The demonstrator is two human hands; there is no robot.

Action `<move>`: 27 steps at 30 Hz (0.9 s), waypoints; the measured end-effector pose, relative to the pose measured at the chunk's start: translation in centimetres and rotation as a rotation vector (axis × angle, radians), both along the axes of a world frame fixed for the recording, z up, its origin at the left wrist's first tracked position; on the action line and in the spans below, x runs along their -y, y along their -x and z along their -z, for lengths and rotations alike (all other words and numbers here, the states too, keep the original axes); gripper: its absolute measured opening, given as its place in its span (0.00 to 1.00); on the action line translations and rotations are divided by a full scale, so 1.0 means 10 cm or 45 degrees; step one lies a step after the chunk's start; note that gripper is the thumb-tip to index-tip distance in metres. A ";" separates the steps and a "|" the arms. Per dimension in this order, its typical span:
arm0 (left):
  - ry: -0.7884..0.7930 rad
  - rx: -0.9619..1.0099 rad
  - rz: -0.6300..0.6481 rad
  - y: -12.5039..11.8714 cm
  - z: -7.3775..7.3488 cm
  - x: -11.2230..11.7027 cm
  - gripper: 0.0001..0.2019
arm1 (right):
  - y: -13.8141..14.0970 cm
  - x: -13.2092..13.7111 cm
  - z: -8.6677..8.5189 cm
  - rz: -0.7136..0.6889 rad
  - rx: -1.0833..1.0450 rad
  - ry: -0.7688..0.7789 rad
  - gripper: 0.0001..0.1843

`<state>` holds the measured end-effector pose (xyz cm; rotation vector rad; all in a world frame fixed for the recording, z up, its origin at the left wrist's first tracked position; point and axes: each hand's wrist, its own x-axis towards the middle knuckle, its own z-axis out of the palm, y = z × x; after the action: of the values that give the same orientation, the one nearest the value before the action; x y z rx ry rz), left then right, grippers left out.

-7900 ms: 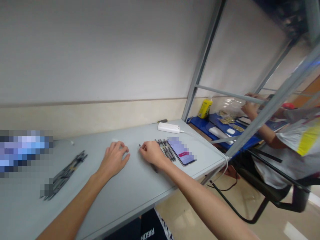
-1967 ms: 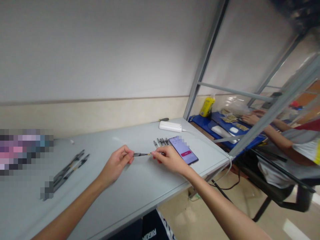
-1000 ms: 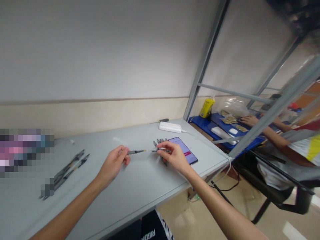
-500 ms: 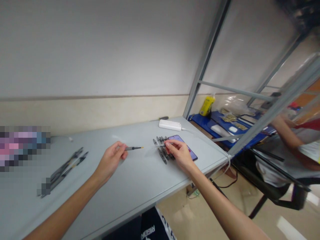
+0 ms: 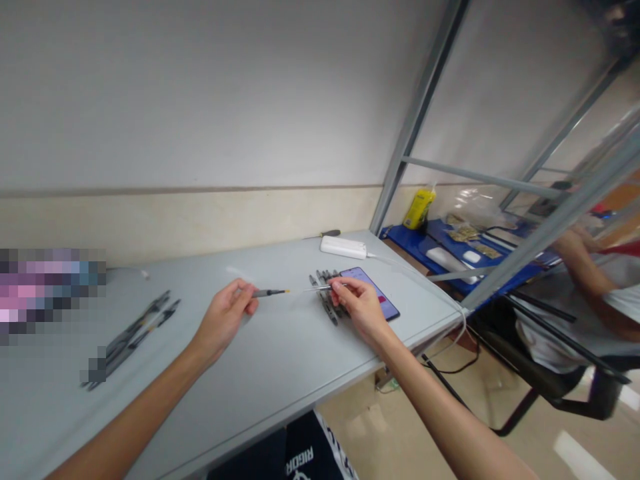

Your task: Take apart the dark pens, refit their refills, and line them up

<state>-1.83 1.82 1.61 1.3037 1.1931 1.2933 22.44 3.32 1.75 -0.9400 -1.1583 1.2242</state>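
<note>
My left hand (image 5: 223, 318) pinches a dark pen refill section with a yellowish tip (image 5: 270, 293), held a little above the grey table (image 5: 280, 360). My right hand (image 5: 359, 308) pinches a thin clear pen barrel (image 5: 316, 289) that points left toward that tip; the two parts are apart. Just under my right hand lies a row of several dark pens (image 5: 327, 300), next to a phone (image 5: 371, 300) with a lit screen.
A second group of dark pens (image 5: 133, 335) lies at the table's left. A white power bank (image 5: 344, 247) with a cable sits at the back edge. A metal rack post (image 5: 415, 127) stands right of it. Another person's arm (image 5: 590, 273) works at a blue-topped bench (image 5: 425, 243).
Earlier both hands held one assembled pen between them. It has been pulled apart: the left hand keeps the tipped inner part, the right hand drew the barrel rightward over the pen row.
</note>
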 end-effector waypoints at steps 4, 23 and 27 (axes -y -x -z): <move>-0.006 -0.018 -0.004 0.00 0.01 -0.01 0.15 | -0.02 0.01 0.01 0.026 -0.024 0.003 0.14; 0.036 -0.027 0.133 -0.05 0.00 0.05 0.14 | 0.25 0.17 -0.04 -0.114 0.306 -0.066 0.16; -0.078 -0.172 0.200 -0.04 -0.05 0.09 0.11 | 0.26 0.19 -0.02 -0.071 0.536 -0.045 0.23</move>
<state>-1.38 0.95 2.10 1.5178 1.1258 1.1512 19.81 1.45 1.95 -1.1804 -1.5396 1.0727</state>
